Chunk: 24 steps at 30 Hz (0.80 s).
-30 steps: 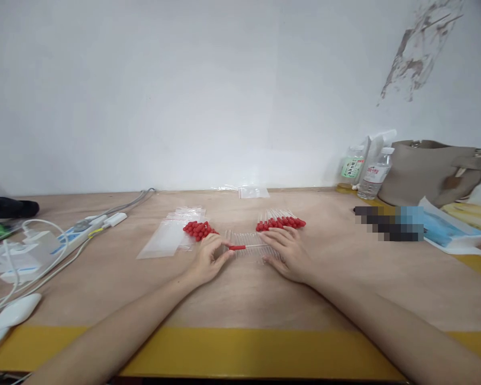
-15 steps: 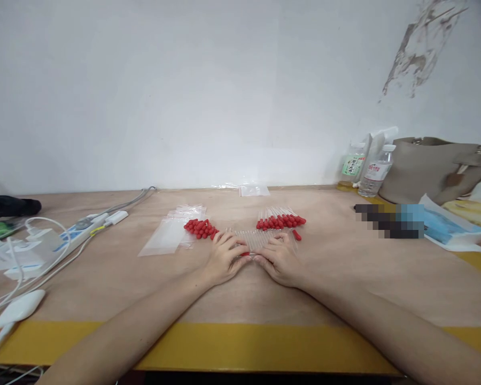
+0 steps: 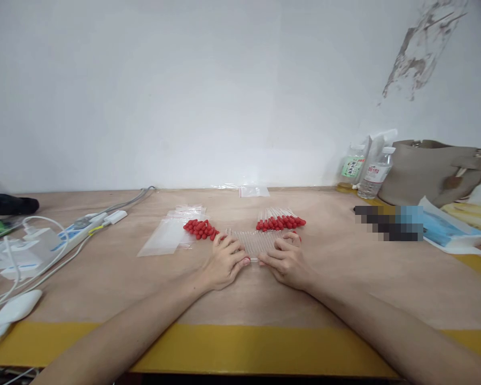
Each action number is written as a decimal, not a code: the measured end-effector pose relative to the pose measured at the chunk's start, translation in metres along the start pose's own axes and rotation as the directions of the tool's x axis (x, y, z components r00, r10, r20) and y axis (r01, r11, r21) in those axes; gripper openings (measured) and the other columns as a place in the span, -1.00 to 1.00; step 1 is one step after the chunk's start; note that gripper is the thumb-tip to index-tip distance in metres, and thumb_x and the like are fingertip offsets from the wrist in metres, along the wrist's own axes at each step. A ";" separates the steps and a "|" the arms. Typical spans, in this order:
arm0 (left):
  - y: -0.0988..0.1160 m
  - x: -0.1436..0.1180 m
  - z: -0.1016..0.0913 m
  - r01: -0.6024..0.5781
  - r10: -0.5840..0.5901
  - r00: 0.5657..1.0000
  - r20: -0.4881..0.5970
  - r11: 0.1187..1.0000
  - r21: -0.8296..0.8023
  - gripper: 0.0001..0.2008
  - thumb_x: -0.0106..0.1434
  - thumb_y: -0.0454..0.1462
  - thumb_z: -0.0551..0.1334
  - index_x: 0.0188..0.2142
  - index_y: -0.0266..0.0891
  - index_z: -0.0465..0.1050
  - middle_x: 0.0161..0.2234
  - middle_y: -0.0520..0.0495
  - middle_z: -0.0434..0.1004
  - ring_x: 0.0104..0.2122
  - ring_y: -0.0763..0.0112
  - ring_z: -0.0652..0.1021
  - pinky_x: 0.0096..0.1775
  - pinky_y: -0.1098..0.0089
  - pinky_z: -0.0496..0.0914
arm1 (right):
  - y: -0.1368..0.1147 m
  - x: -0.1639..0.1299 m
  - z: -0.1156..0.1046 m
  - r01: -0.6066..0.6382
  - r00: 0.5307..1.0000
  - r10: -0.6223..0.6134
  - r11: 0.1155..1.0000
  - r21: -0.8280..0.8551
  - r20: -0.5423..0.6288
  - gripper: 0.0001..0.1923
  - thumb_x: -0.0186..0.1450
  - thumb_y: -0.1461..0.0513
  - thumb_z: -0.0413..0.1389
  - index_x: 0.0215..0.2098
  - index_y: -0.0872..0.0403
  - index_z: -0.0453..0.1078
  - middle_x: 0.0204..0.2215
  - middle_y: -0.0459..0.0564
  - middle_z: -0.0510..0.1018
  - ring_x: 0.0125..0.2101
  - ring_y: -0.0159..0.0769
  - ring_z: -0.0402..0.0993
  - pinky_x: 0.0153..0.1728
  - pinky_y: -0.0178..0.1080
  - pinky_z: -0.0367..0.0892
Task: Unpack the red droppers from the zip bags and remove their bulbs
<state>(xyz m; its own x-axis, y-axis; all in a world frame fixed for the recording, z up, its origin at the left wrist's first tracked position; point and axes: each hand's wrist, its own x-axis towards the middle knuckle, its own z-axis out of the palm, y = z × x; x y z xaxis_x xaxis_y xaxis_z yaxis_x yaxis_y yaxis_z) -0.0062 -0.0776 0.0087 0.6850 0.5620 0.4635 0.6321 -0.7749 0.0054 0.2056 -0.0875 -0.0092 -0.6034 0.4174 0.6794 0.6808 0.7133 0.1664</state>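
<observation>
A row of clear tubes [image 3: 253,241] is lying flat on the table [image 3: 344,278], side by side, between the two hands and just in front of them. The left hand [image 3: 224,262] is resting at the row's left end, fingers [image 3: 235,251] curled loosely over the nearest tubes, thumb tip at the near edge. The right hand [image 3: 285,259] is mirroring it at the right end, fingers bent and lying on the tubes, forefinger pointing inward toward the left thumb. Both hands are touching the row; whether either is actually pinching a single tube cannot be told, as the tubes are thin and see-through.

Just behind the left hand a heap of red caps [image 3: 200,229] is lying loose. Behind the right hand a bundle of capped tubes [image 3: 279,219] is lying with its red ends nearest. Clear bags [image 3: 166,235] are lying flat left of the caps, and another small bag [image 3: 254,191] is sitting by the wall.

Far left, a power strip [image 3: 74,235] with white cables is trailing across the table. Far right, two bottles [image 3: 369,168] are standing beside a grey bag [image 3: 433,171], with a blue packet [image 3: 444,230] near them.
</observation>
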 end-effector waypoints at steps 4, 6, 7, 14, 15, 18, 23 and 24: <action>-0.010 -0.008 -0.001 0.056 -0.058 0.997 -0.055 0.998 -0.023 -0.74 0.27 -0.23 -0.02 -0.42 -0.19 0.40 -0.35 -0.05 0.43 -0.26 0.34 0.34 -0.09 0.21 0.13 | 0.016 -0.008 -0.009 -0.062 0.998 0.063 0.998 -0.029 0.007 -0.73 0.27 0.27 -0.09 -0.25 -0.08 0.44 -0.60 -0.13 0.43 -0.42 -0.39 0.21 -0.15 -0.19 -0.10; -0.018 -0.012 -0.003 0.116 -0.123 0.988 -0.095 0.990 -0.081 -0.75 0.27 -0.22 -0.02 -0.39 -0.20 0.40 -0.36 -0.06 0.41 -0.30 0.36 0.35 -0.18 0.28 0.21 | 0.030 -0.010 -0.016 -0.234 0.972 0.232 0.970 -0.061 -0.028 -0.74 0.26 0.24 -0.08 -0.21 -0.08 0.43 -0.52 -0.10 0.47 -0.39 -0.37 0.25 -0.14 -0.18 -0.11; -0.023 -0.013 -0.005 0.147 -0.162 0.979 -0.120 0.981 -0.124 -0.75 0.27 -0.22 -0.02 -0.38 -0.21 0.39 -0.37 -0.06 0.39 -0.32 0.37 0.36 -0.22 0.32 0.24 | 0.036 -0.010 -0.019 -0.333 0.943 0.330 0.939 -0.086 -0.042 -0.73 0.26 0.22 -0.08 -0.19 -0.06 0.42 -0.48 -0.08 0.49 -0.37 -0.36 0.27 -0.14 -0.17 -0.13; -0.071 -0.002 -0.035 0.490 -0.558 0.769 -0.312 0.828 -0.272 -0.73 0.24 -0.25 -0.04 -0.25 -0.24 0.40 -0.35 -0.08 0.32 -0.35 0.38 0.43 -0.26 0.36 0.32 | 0.050 -0.005 -0.022 -0.620 0.749 0.651 0.754 -0.217 0.125 -0.73 0.16 0.28 -0.08 -0.23 0.06 0.38 -0.42 -0.03 0.54 -0.40 -0.32 0.37 -0.23 -0.17 -0.11; -0.083 0.000 -0.040 0.541 -0.594 0.738 -0.320 0.804 -0.246 -0.74 0.21 -0.27 -0.01 -0.23 -0.24 0.41 -0.34 -0.09 0.33 -0.33 0.36 0.43 -0.26 0.36 0.32 | 0.048 -0.004 -0.021 -0.626 0.738 0.660 0.748 -0.222 0.140 -0.75 0.15 0.28 -0.08 -0.26 0.07 0.38 -0.44 -0.04 0.54 -0.41 -0.32 0.37 -0.24 -0.18 -0.11; -0.119 0.003 -0.049 0.658 -0.696 0.678 -0.237 0.718 -0.225 -0.73 0.14 -0.30 0.03 -0.17 -0.23 0.37 -0.34 -0.06 0.38 -0.38 0.39 0.44 -0.30 0.39 0.32 | 0.042 -0.004 -0.015 -0.609 0.747 0.650 0.753 -0.249 0.139 -0.79 0.15 0.27 -0.09 -0.35 0.08 0.37 -0.42 -0.02 0.54 -0.40 -0.31 0.37 -0.26 -0.19 -0.11; -0.158 0.001 -0.046 0.784 -0.832 0.542 -0.120 0.552 -0.284 -0.67 0.02 -0.20 0.18 -0.19 -0.20 0.31 -0.39 0.01 0.44 -0.44 0.43 0.45 -0.43 0.48 0.29 | 0.036 -0.006 -0.008 -0.558 0.786 0.599 0.795 -0.239 0.155 -0.77 0.19 0.27 -0.10 -0.35 0.05 0.40 -0.37 -0.02 0.53 -0.33 -0.30 0.36 -0.24 -0.18 -0.10; -0.162 0.000 -0.043 0.792 -0.840 0.533 -0.103 0.538 -0.290 -0.69 0.00 -0.19 0.20 -0.22 -0.21 0.32 -0.41 0.02 0.44 -0.46 0.43 0.45 -0.45 0.48 0.29 | 0.036 -0.006 -0.008 -0.551 0.792 0.590 0.802 -0.232 0.156 -0.76 0.20 0.26 -0.10 -0.35 0.04 0.41 -0.35 -0.03 0.53 -0.32 -0.30 0.36 -0.23 -0.18 -0.10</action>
<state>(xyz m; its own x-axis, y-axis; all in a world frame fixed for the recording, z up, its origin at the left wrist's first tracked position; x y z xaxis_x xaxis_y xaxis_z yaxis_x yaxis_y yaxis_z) -0.1236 0.0355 0.0460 -0.2031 0.9206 0.3334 0.7772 -0.0555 0.6268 0.2369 -0.0690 -0.0023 -0.1412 0.8393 0.5250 0.9745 0.2112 -0.0755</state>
